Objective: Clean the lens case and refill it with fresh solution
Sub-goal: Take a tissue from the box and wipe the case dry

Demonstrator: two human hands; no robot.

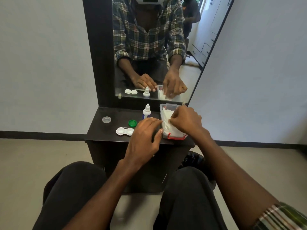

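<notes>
The white lens case (124,131) lies open on the dark shelf (103,130), both wells uncovered. A green cap (132,123) sits just behind it, and a clear cap (106,119) lies far left. The white solution bottle (147,111) stands upright near the mirror. My right hand (186,121) pinches a white tissue (166,119) inside a clear plastic box (168,107) with a red latch (176,136). My left hand (144,136) rests flat against the box's left side, fingers straight, thumb touching the wall.
A mirror (154,47) behind the shelf reflects my hands and the items. The shelf's front edge runs just below the box. My knees sit under it, and a dark bag (193,159) lies on the floor to the right.
</notes>
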